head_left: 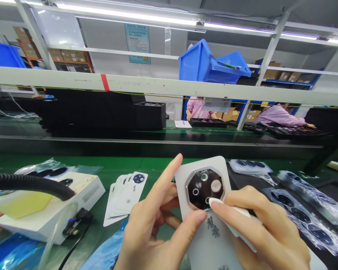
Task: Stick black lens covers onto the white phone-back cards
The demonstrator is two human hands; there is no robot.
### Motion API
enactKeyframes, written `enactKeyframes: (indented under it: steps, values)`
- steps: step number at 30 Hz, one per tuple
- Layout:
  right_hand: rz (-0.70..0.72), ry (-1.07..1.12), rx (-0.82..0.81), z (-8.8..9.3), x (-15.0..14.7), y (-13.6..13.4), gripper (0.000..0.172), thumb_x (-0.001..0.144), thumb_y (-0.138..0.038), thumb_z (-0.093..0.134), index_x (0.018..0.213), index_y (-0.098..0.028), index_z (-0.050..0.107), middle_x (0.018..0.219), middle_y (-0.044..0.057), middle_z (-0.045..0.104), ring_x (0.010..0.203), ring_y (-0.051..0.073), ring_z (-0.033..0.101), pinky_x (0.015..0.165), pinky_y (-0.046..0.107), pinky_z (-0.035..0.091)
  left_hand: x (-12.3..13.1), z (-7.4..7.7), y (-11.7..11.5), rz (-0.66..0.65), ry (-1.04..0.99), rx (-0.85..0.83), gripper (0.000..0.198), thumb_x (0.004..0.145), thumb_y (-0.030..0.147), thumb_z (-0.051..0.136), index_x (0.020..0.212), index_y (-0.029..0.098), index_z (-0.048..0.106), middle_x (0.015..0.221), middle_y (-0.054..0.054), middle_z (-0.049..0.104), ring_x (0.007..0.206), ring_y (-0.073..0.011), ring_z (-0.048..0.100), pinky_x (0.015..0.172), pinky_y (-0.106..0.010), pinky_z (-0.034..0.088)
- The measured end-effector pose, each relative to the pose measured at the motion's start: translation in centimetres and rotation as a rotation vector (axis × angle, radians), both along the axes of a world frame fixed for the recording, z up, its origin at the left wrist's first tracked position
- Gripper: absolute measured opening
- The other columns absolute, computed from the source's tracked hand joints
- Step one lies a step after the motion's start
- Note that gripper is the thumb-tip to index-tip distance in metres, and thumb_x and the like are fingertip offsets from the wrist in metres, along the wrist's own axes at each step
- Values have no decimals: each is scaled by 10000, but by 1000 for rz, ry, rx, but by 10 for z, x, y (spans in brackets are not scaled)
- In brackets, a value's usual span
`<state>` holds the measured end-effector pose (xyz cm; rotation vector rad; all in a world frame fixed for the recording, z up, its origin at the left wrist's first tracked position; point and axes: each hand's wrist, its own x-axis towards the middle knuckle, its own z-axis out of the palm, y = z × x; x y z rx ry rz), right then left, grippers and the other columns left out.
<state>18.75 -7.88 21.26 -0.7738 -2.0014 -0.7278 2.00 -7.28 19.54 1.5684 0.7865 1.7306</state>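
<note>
Head view, left hand (154, 228): we see it clamped on a white card (214, 240), thumb on the card's face and forefinger stretched up along its left edge.
Card position: held up over the green worktop (112, 168), tilted towards us, between the two hands.
Lens plate (204, 187): a black eight-sided piece with round windows, set in the upper part of the card.
Right hand (266, 228): fingers closed on a white strip (238, 215), its tip touching the lens plate's lower rim.
Clear bags (301, 212): lying at the right of the worktop, each holding dark round lens pieces.
White box (56, 219): at the left, closed, with black oval pieces and a yellow film on its lid; a black hose (30, 183) crosses above it.
Fanned cards (125, 197): just beside the box, overlapping.
Blue bins (211, 63): on the upper rail; we cannot tell their contents.
Black trays (291, 130): across the belt, filled with small parts, under a co-worker's pink sleeve (281, 117).
</note>
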Motion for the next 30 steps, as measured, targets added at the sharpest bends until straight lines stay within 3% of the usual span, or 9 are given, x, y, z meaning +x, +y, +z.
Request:
enactKeyframes:
  steps: [5, 12, 18, 23, 30]
  values:
    - [-2, 15, -21, -5, 0, 0, 283, 817, -24, 489, 995, -188, 635, 812, 39, 669, 704, 128, 654, 514, 218, 465, 0, -2, 1, 18, -10, 22, 672, 806, 81, 691, 1371, 391, 501, 988, 46, 754, 697, -86, 698, 493, -53, 513]
    - [-9, 45, -27, -11, 4, 2, 262, 812, -54, 537, 1026, -193, 596, 918, 12, 699, 836, 112, 679, 712, 215, 532, -3, 1, -1, -2, 8, 0, 680, 797, 68, 696, 1363, 394, 508, 955, 56, 754, 708, -94, 715, 515, -51, 527]
    - [-10, -51, -77, -9, 5, 0, 333, 806, -6, 483, 1055, -193, 599, 909, 38, 669, 852, 122, 644, 657, 226, 498, -3, -1, -1, 0, 17, 37, 698, 805, 49, 673, 1394, 368, 477, 995, 46, 749, 713, -97, 714, 529, -70, 555]
    - [35, 67, -118, -14, 0, 3, 329, 834, 17, 462, 1039, -184, 623, 858, 59, 634, 761, 132, 607, 547, 241, 428, -4, -3, 2, 3, 42, 86, 715, 802, 18, 649, 1395, 376, 473, 1010, 62, 744, 721, -79, 709, 540, -52, 549]
    - [45, 37, -208, -18, 0, 4, 434, 824, 40, 470, 1167, -191, 602, 921, 65, 625, 742, 133, 576, 525, 242, 433, -6, -7, 6, 76, 72, 130, 647, 821, 93, 673, 1379, 371, 498, 1026, 36, 750, 730, -99, 696, 601, -102, 581]
